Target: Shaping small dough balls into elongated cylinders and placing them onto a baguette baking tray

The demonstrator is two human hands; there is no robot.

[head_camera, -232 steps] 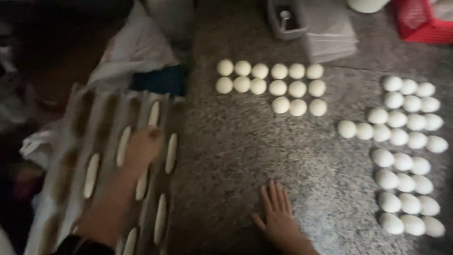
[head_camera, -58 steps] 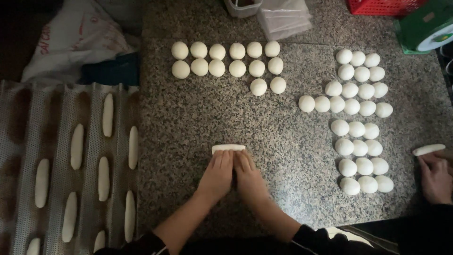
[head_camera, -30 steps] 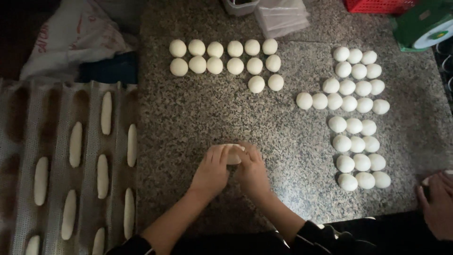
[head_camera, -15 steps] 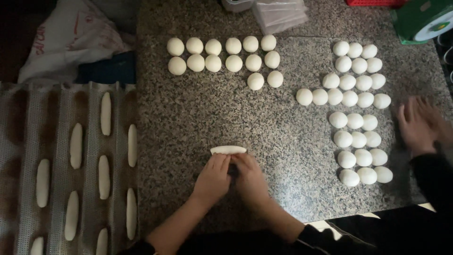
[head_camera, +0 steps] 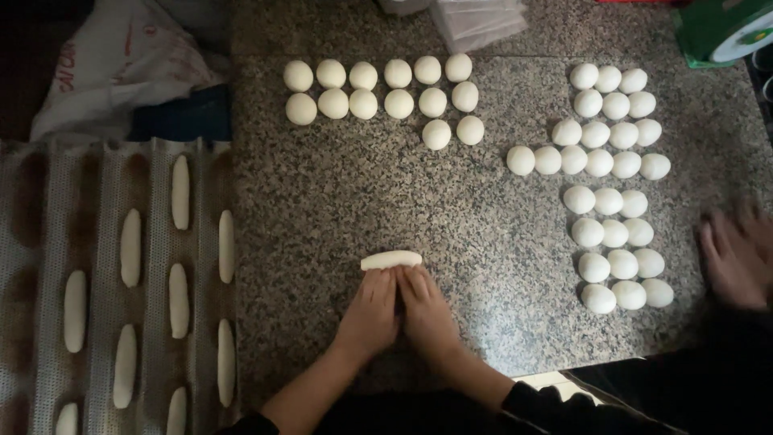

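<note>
Dough log [head_camera: 391, 259] on speckled granite counter [head_camera: 322, 209] | both hands flat, fingertips touching it, gripping nothing | perforated tray [head_camera: 97, 242] left

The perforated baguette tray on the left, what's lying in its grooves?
The perforated baguette tray holds long rolled dough pieces lying lengthwise in its grooves, about eleven showing. The tray runs past the left and bottom edges of the view, so any pieces there are unseen.

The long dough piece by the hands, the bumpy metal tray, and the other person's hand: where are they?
Long dough piece [head_camera: 391, 259], head view, its middle.
Perforated metal tray [head_camera: 101, 242], head view, a bare ridge between dough sticks.
Co-worker's hand [head_camera: 734, 262], head view, back of the hand.
</note>
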